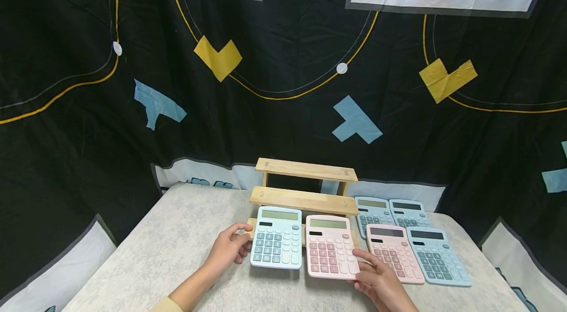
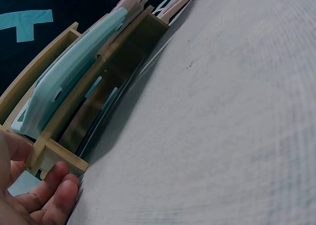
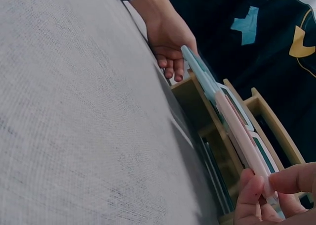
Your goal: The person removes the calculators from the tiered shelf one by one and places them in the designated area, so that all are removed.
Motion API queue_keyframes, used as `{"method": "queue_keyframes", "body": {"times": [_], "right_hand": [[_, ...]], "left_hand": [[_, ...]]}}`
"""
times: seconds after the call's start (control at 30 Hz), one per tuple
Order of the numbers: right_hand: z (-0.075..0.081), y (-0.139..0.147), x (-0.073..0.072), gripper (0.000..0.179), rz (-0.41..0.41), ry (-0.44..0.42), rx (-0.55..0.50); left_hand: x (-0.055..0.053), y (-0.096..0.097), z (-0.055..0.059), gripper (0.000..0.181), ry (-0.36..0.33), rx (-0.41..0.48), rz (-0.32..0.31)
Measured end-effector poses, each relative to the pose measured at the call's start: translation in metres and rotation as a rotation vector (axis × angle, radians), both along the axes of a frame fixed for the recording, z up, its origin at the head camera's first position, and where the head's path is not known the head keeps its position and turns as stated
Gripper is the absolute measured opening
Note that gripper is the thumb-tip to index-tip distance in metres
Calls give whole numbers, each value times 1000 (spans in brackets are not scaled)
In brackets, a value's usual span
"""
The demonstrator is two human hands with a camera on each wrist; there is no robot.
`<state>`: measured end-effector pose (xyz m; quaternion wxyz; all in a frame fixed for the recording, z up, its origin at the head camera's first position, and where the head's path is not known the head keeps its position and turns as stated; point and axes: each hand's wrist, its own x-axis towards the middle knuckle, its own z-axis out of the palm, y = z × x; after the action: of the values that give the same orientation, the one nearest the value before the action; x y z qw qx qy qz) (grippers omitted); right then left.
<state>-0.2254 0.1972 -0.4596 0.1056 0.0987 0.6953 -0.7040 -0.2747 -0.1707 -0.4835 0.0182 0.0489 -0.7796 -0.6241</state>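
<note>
A wooden stepped stand (image 1: 305,200) is on the table, with a light blue calculator (image 1: 276,238) and a pink calculator (image 1: 330,248) side by side on its lowest step, tilted back. At the stand's left end, my left hand (image 1: 228,247) holds the corner of the lowest step, thumb above and fingertips beside the end piece; the left wrist view shows this hand (image 2: 37,185) close up. My right hand (image 1: 376,277) pinches the lower right edge of the pink calculator between thumb and fingers, seen also as the hand (image 3: 276,195) in the right wrist view.
Right of the stand lie another pink calculator (image 1: 394,255), a blue calculator (image 1: 438,258) beside it, and two blue ones (image 1: 372,211) behind. They are on the grey-white tabletop (image 1: 177,233). A dark patterned cloth (image 1: 283,125) hangs behind the table.
</note>
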Motion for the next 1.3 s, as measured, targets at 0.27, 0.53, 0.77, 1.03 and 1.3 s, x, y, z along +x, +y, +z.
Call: {"method": "queue_keyframes", "body": {"times": [0.27,0.53,0.77,1.03,1.3], "right_hand": [[3,6,4,67,-30,-36,19],[8,16,10,67,-54,-61,55],[13,27,15,66,-70,-65,72],[14,46,17,66,-108,-82,85],[16,69,22,71,-130,-106,129]], "left_hand": [[0,0,-1,26,7,-3,-2],[1,1,1,26,9,-3,-7],[0,-1,0,25,-3,0,11],[-1,-1,0,25,-11,1,10],[-1,0,1,26,-12,5,6]]}}
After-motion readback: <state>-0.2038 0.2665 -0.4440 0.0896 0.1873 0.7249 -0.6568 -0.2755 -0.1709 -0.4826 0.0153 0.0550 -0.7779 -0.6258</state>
